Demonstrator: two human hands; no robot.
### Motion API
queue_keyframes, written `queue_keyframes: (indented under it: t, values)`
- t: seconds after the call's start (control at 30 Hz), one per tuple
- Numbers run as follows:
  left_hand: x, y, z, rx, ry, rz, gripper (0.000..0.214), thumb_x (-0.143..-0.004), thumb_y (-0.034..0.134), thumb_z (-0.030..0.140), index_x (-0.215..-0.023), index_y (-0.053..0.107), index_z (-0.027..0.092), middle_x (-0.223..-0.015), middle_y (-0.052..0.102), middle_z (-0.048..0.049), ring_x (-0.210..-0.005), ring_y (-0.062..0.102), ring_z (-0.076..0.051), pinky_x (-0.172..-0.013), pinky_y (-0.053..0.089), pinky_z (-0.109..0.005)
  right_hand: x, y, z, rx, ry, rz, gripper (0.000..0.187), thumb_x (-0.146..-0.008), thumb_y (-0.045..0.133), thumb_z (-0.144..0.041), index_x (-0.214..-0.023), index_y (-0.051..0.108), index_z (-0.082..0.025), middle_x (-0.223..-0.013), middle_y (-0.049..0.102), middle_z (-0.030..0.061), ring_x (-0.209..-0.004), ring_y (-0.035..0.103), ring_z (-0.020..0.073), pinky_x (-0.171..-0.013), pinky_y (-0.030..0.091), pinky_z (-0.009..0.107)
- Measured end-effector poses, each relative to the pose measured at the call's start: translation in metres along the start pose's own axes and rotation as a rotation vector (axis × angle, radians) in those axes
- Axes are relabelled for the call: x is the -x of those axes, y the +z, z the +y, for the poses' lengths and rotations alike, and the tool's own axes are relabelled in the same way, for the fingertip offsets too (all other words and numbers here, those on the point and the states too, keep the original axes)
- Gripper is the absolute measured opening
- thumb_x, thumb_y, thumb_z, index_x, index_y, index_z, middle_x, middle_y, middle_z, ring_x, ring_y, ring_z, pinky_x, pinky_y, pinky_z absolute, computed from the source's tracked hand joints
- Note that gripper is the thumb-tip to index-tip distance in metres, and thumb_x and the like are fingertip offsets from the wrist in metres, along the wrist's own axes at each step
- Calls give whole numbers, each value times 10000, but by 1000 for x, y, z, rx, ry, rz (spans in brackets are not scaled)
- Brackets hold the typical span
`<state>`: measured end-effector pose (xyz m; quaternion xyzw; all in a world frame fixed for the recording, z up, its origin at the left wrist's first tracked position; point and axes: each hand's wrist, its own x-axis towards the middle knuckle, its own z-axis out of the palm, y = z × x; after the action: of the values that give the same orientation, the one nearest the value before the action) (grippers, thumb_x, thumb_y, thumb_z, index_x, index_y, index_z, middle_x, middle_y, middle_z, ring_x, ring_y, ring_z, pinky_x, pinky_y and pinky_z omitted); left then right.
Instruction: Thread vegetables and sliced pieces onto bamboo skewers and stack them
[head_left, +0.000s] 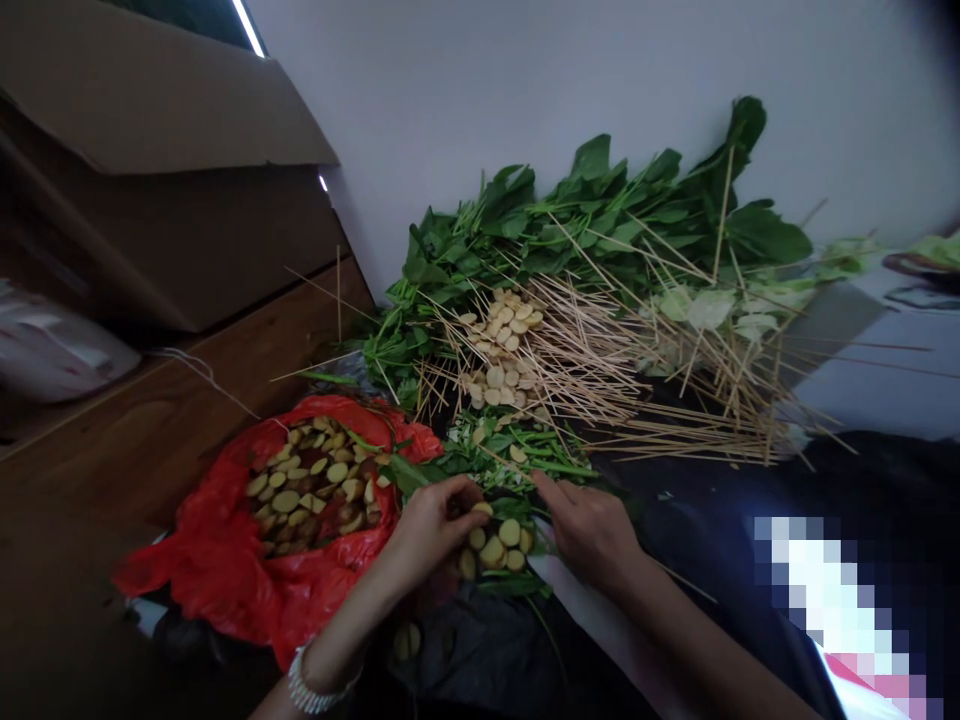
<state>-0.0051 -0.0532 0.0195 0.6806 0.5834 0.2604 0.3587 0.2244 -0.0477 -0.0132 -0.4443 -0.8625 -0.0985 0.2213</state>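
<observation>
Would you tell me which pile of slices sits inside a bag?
The leftmost pile sits in the open red bag; the pile by the left hand and the piles by the skewers lie outside it.

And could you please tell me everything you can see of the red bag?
The red bag looks like thin, shiny, crumpled plastic. It lies wide open, its mouth spread around a heap of cut yellowish pieces, many of them round slices. Wrinkled folds run down its near side and a loose flap stretches left. It sits left of the left hand; the left forearm passes in front of its near right edge, and whether they touch is unclear.
</observation>
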Motion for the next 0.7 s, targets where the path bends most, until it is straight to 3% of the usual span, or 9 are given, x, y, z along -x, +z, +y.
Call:
queue_keyframes:
  t: [0.17, 0.33, 0.47, 0.6, 0.7]
  values:
    - [-8, -3, -9, 688, -197, 31, 279, -677, 795, 279, -915, 705, 165, -772, 679, 0, -668, 574, -99, -631, 439, -203, 0, 0, -2, -108, 8, 43, 524, -731, 409, 3, -1224, 557, -99, -840, 671, 58, -668, 625, 163, -593, 426, 256]
    - [-18, -6, -10, 1252, -386, 97, 215, -670, 815, 160, -851, 698, 150, -806, 680, -12, -723, 619, -81, -643, 485, -158, 0, -2, -7, -143, -16, 72, 505, -760, 390, 3, -1217, 573, -110, -816, 654, 46, -648, 621, 146, -557, 419, 235]
    - [-22, -5, -5, 1441, -451, 81, 64, -796, 687, 98, -851, 693, 130, -889, 694, -65, -751, 639, -88, -644, 513, -154, 3, -6, -14, -109, 6, 34, 536, -779, 407, 2, -1261, 582, -155, -743, 649, 15, -560, 591, 129, -525, 388, 233]
    - [-23, -1, -2, 1507, -454, 58, 196, -849, 601, 57, -993, 697, 148, -891, 690, -54, -743, 641, -76, -663, 526, -152, 5, -9, -18, -78, 43, -4, 535, -791, 422, -13, -1270, 592, -180, -767, 664, 22, -564, 592, 127, -543, 385, 238]
    - [-23, 1, -2, 1543, -445, 72, 178, -859, 592, 67, -978, 707, 131, -876, 693, -53, -730, 644, -76, -682, 539, -168, 5, -10, -19, -74, 60, -49, 545, -797, 423, -10, -1284, 582, -192, -797, 671, 22, -581, 603, 129, -554, 388, 242]
